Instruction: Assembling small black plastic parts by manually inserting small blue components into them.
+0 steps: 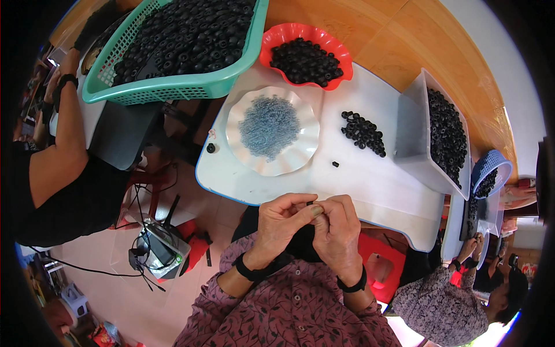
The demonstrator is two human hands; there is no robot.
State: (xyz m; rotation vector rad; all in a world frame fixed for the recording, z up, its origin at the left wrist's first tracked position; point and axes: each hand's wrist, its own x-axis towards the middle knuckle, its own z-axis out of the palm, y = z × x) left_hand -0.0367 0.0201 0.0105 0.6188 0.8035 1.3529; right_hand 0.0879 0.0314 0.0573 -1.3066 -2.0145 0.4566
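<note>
Evidently clamps black piece (pixel 310 203) in left fingers (pixel 300 218) and right fingers (pixel 334 211), five o'clock from plate (pixel 237 130); likely light, stiff; grip sides.

Two plastic baskets (pixel 167 92), one red bowl (pixel 348 65), one fluted plate (pixel 310 128).
On the bench (pixel 370 188), one cluster of black beads (pixel 363 134), two stray pieces (pixel 335 164).

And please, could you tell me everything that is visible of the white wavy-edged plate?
The white plate is round and shallow, with a fluted, wavy rim and shiny surface; whether plastic or ceramic, I cannot tell. It lies face up on the white table, near its left edge. A heap of small, translucent blue-grey pieces covers its middle. Nothing else seems to touch it.
</note>
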